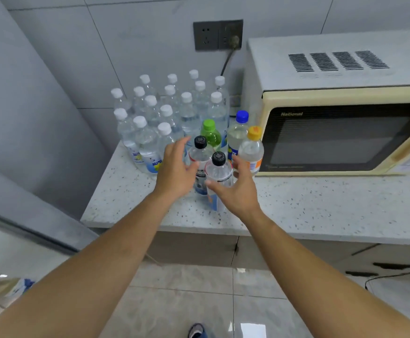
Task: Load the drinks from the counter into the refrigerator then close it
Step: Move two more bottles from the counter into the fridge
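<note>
Even soft light, floor tiles (252, 328) glare, edges warped, perhaps slightly blurred

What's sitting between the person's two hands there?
In the head view, two black-capped bottles stand between the left hand and the right hand: the near bottle by the right hand's fingers, the far bottle by the left.

Grey tiled wall (126, 25) carries a dark double socket plate (218, 34); speckled pale stone counter (321, 206); glossy beige floor tiles (186, 301).
</note>
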The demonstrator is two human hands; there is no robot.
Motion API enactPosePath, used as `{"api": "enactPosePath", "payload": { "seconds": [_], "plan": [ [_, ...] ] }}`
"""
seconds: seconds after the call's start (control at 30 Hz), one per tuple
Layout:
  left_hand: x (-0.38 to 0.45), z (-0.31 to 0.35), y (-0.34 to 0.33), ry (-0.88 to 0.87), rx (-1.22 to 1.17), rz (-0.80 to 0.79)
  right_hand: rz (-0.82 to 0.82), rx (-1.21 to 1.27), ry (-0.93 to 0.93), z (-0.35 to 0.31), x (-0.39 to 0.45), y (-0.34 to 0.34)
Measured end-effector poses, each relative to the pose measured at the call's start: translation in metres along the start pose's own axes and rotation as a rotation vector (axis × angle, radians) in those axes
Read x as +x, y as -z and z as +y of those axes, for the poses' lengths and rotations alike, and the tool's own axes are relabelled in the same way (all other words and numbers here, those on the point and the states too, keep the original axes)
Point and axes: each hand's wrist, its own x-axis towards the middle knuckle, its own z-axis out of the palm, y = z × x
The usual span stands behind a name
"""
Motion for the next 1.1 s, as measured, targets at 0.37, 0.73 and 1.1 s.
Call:
{"api": "enactPosePath", "payload": {
  "seconds": [0.37,0.73,1.1],
  "plan": [
    [0.036,0.008,0.006,-0.118,0.156,-0.057,0.017,-0.076,-0.037,-0.002,0.008,-0.014],
    [-0.011,-0.002,0.027,-0.142,0.12,0.03,0.058,-0.1,-0.031,0.003,-0.005,-0.003],
    [-0.031,-0.052,-0.003,0.156,-0.451,-0.138,0.097,0.036,-0.071,0.023,-0.011,-0.011]
  ]
}}
